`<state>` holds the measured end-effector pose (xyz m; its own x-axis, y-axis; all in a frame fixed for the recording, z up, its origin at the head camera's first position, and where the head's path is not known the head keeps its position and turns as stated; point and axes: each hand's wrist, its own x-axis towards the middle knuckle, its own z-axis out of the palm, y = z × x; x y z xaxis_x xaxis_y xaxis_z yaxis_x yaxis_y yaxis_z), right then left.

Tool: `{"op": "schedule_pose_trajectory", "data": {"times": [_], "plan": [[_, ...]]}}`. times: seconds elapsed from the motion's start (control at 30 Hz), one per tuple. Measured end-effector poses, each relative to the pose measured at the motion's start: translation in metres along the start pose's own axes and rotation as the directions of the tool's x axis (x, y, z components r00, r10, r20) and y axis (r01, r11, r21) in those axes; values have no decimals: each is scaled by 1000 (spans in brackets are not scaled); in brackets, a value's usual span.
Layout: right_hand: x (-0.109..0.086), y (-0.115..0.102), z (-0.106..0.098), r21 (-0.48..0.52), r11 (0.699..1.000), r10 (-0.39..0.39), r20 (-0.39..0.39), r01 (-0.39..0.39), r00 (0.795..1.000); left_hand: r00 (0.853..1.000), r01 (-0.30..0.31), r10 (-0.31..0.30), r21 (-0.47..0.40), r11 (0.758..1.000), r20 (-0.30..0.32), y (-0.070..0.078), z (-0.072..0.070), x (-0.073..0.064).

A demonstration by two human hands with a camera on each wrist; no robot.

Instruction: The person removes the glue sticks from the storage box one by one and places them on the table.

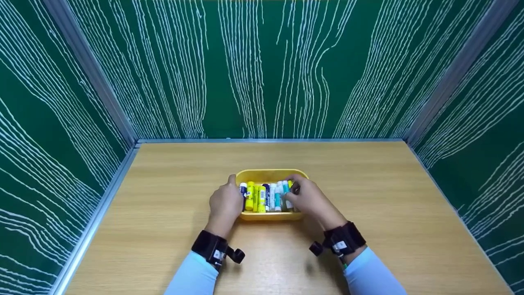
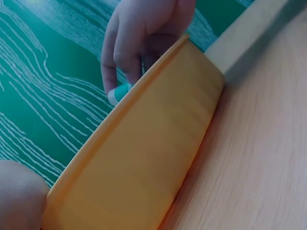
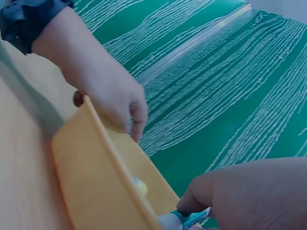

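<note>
A yellow plastic bin (image 1: pixel 270 216) stands on the table with a row of small capped tubes that look like glue sticks. Yellow glue sticks (image 1: pixel 249 196) fill the left part; white-and-teal ones and a dark blue one (image 1: pixel 267 196) lie further right. At the bin's left end my left hand (image 1: pixel 226 200) grips the rim, thumb outside and fingers over the edge in the right wrist view. My right hand (image 1: pixel 313 198) reaches over the right end and pinches a teal-and-white glue stick (image 3: pixel 189 218). The same stick's white-and-teal end (image 2: pixel 120 93) shows above the rim in the left wrist view.
The wooden table (image 1: pixel 172 172) surrounds the bin. Green panels (image 1: pixel 352 49) with wavy white lines wall in the back and both sides, joined by grey metal posts (image 1: pixel 94 69). Black wrist straps (image 1: pixel 209 246) with small cameras sit on both wrists.
</note>
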<state>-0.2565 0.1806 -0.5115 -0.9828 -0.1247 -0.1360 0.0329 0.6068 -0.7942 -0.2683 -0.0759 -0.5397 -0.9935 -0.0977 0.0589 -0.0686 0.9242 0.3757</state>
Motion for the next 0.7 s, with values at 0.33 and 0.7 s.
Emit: {"op": "schedule_pose_trajectory", "data": {"times": [0.33,0.7], "plan": [[-1,5,-40,0,998,-66,-90,66,994,999,18,-17,-12,1000,41,1,-2,1],[-1,25,-83,60,998,-9,-89,14,996,1000,4,-4,-2,1000,-1,1,0,-2]]}}
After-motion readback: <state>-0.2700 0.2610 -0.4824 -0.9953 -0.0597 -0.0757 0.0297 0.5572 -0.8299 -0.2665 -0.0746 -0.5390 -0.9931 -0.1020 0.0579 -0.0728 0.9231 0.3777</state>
